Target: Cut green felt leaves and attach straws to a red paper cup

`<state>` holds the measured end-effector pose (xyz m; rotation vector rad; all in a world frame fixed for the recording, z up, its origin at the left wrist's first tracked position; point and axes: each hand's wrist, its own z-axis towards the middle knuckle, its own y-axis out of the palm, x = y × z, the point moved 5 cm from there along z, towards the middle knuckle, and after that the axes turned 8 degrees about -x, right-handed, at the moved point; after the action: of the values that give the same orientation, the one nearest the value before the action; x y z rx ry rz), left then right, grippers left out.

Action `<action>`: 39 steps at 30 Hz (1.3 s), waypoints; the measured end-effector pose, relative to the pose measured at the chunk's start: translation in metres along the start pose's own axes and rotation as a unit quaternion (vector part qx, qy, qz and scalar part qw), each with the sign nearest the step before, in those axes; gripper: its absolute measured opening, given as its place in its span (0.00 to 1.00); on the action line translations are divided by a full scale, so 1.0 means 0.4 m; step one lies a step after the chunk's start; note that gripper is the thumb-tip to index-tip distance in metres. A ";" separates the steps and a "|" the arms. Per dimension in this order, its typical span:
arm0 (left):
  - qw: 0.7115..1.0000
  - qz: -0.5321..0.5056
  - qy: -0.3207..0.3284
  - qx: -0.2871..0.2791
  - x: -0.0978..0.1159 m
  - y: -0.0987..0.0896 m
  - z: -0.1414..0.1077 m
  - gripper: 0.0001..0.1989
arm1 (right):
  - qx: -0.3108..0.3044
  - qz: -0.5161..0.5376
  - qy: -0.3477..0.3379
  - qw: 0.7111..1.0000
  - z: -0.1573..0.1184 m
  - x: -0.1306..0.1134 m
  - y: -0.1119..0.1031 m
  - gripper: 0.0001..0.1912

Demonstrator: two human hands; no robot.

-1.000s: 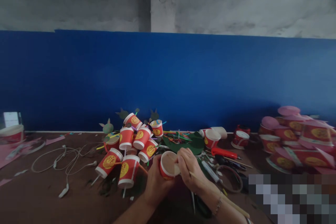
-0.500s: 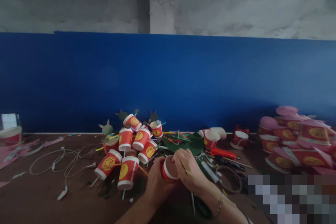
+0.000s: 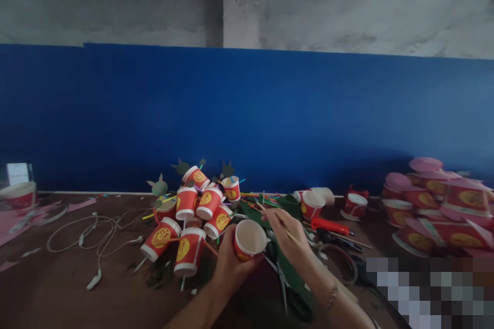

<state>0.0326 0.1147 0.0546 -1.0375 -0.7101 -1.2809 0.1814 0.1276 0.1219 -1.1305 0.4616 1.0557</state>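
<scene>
A red paper cup (image 3: 250,240) with a white rim is gripped by my left hand (image 3: 230,259), its open mouth tilted toward the camera. My right hand (image 3: 287,231) is up and to the right of the cup, fingers pinched around a thin pale stick (image 3: 292,237) that slants back across the hand. Dark green sheets (image 3: 291,264) lie under and behind my right hand. Several red cups with yellow prints (image 3: 187,252) are piled left of my hands, with sticks poking out of some.
White earphones (image 3: 94,278) lie at left near pink paper (image 3: 13,223). Scissors (image 3: 284,293) are below my right forearm. A red-handled tool (image 3: 330,225) and a tape ring (image 3: 339,264) lie right. Pink-topped cups (image 3: 461,195) crowd the far right, before a blue panel (image 3: 247,113).
My right hand has lifted off the cup's mouth and moved up and away from it. The cup in my left hand now shows its inside more fully.
</scene>
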 end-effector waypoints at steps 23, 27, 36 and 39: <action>0.993 -0.058 0.034 -0.094 0.014 0.025 -0.014 0.27 | -0.057 0.014 0.064 0.996 -0.009 0.020 0.056 0.05; 0.994 -0.033 0.040 -0.101 0.012 0.027 -0.014 0.27 | -0.039 -0.007 0.069 0.997 -0.011 0.027 0.050 0.05; 0.992 0.109 0.055 0.019 -0.016 0.007 -0.014 0.31 | 0.010 -0.005 0.095 0.995 -0.006 0.053 0.035 0.04; 0.997 0.065 0.031 -0.011 0.000 0.011 -0.012 0.27 | -0.002 0.017 0.090 0.996 0.002 0.049 0.027 0.05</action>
<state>0.0362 0.1103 0.0519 -1.0415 -0.5738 -1.2055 0.1812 0.1375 0.1019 -1.2295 0.6231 0.9891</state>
